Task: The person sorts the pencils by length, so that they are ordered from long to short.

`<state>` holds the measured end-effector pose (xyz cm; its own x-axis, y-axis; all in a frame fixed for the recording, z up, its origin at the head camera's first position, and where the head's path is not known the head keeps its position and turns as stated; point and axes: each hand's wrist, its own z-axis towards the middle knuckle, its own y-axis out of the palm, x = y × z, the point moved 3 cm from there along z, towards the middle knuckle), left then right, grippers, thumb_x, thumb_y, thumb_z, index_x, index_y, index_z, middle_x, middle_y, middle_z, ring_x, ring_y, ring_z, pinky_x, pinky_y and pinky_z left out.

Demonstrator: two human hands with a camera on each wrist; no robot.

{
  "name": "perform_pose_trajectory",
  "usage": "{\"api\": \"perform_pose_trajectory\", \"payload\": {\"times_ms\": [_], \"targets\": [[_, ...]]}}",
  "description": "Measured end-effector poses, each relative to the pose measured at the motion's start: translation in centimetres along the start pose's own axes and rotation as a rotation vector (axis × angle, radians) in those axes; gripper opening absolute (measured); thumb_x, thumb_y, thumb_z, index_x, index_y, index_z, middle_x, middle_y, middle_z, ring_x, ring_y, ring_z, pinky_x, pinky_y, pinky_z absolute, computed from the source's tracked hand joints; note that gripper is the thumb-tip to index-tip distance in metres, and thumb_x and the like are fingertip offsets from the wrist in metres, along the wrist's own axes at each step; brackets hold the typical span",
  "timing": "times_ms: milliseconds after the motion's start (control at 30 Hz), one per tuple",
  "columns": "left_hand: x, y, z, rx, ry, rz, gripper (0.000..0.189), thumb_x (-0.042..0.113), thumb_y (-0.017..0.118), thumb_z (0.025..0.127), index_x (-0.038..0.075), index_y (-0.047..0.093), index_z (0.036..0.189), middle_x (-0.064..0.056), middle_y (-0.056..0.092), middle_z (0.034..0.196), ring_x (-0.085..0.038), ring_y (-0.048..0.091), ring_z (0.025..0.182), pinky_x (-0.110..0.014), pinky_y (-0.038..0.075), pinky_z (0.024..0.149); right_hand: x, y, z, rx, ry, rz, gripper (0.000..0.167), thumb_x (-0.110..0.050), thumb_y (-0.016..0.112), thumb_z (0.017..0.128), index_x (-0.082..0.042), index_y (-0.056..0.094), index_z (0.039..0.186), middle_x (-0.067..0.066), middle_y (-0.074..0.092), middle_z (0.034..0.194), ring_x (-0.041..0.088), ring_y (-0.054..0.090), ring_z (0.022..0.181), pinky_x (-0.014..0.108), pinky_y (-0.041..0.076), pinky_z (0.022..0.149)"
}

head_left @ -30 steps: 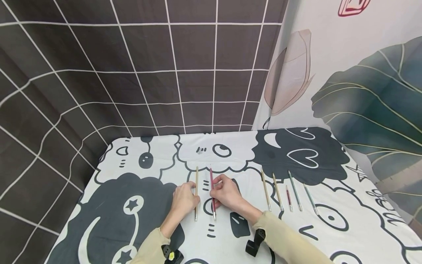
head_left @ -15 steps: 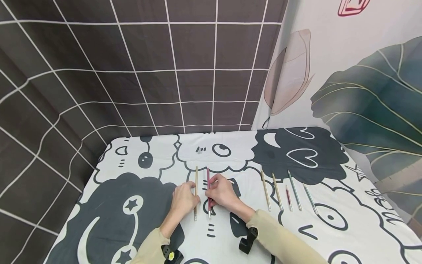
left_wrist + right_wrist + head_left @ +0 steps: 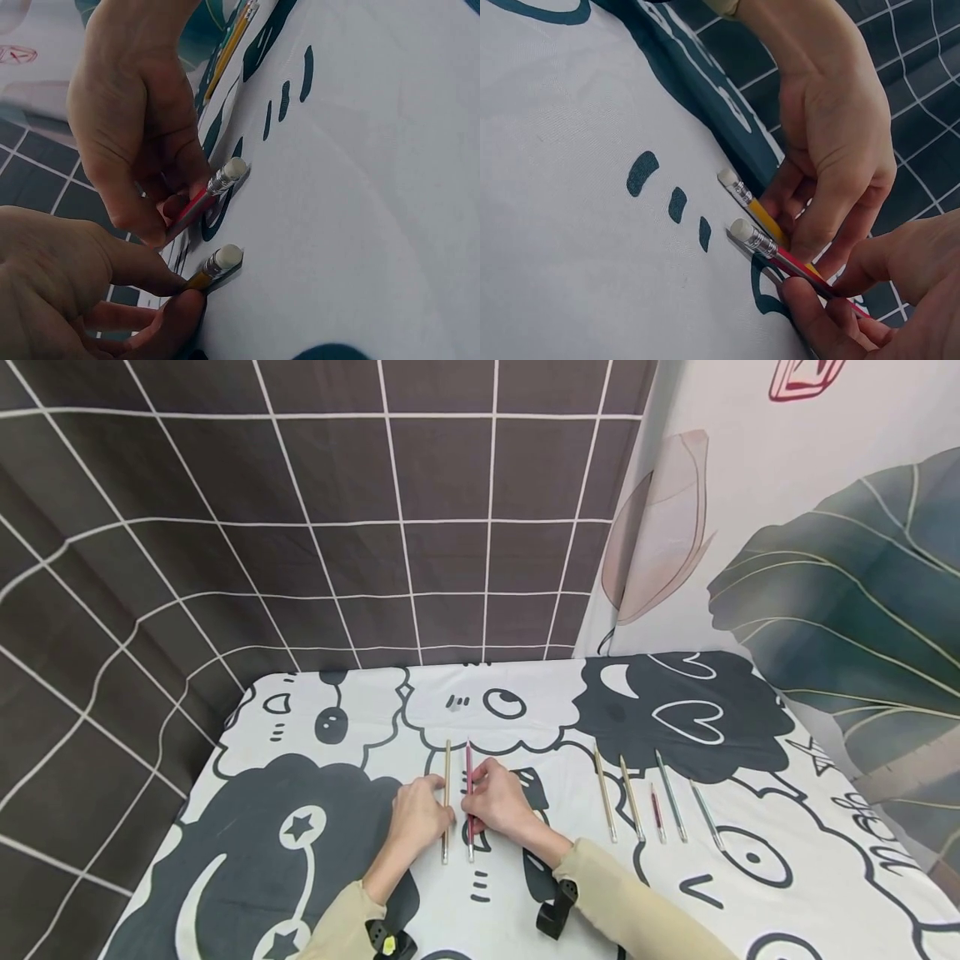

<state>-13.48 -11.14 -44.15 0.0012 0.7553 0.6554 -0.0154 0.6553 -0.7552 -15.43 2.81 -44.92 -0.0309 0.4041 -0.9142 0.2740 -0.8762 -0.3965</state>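
Observation:
My left hand (image 3: 422,812) pinches a yellow pencil (image 3: 447,760) between thumb and fingers at its middle. The pencil lies lengthwise on the cloth, its white eraser (image 3: 227,257) toward me. Close on its right, nearly parallel, is a red pencil (image 3: 469,762), which my right hand (image 3: 501,797) pinches from the right side. Its eraser (image 3: 742,229) also faces me, near the yellow pencil's eraser in the right wrist view. A narrow gap separates the two pencils in the head view. Fingers hide the middle of both.
To the right several pencils lie spaced in a row: two yellow ones, the nearer being a yellow pencil (image 3: 605,793), a short red pencil (image 3: 657,812) and two green ones, including a green pencil (image 3: 707,814). A patterned cloth (image 3: 300,860) covers the table. A dark checked curtain (image 3: 315,552) hangs behind.
My right hand has slid the red pencil leftward, closer to the yellow one. The left hand and yellow pencil have stayed in place.

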Motion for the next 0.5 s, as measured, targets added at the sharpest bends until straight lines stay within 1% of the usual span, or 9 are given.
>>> {"api": "perform_pose_trajectory", "payload": {"times_ms": [233,333,500], "targets": [[-0.07,-0.07,0.07,0.006,0.001,0.014,0.041,-0.003,0.073,0.071,-0.006,0.070,0.111,-0.009,0.066,0.069,-0.018,0.056,0.057,-0.039,0.049,0.060,-0.20,0.37,0.43,-0.013,0.005,-0.056,0.027,0.008,0.062,0.075,0.008,0.052,0.101,0.003,0.063,0.061,0.015,0.062,0.042,0.026,0.050,0.041],[-0.08,0.00,0.06,0.003,0.000,0.017,0.040,-0.002,0.073,0.071,-0.005,0.070,0.111,-0.010,0.067,0.073,-0.019,0.057,0.060,-0.041,0.050,0.063,-0.26,0.43,0.43,-0.017,0.008,-0.081,0.026,0.009,0.062,0.075,0.009,0.052,0.100,0.003,0.062,0.060,0.015,0.062,0.042,0.026,0.050,0.040],[-0.14,0.09,0.01,0.006,0.006,0.019,0.040,-0.002,0.073,0.070,-0.005,0.070,0.110,-0.009,0.067,0.072,-0.019,0.057,0.061,-0.042,0.050,0.064,-0.30,0.47,0.39,-0.010,0.017,-0.092,0.024,0.010,0.061,0.075,0.009,0.053,0.097,0.004,0.061,0.059,0.016,0.062,0.041,0.027,0.050,0.040]]}}
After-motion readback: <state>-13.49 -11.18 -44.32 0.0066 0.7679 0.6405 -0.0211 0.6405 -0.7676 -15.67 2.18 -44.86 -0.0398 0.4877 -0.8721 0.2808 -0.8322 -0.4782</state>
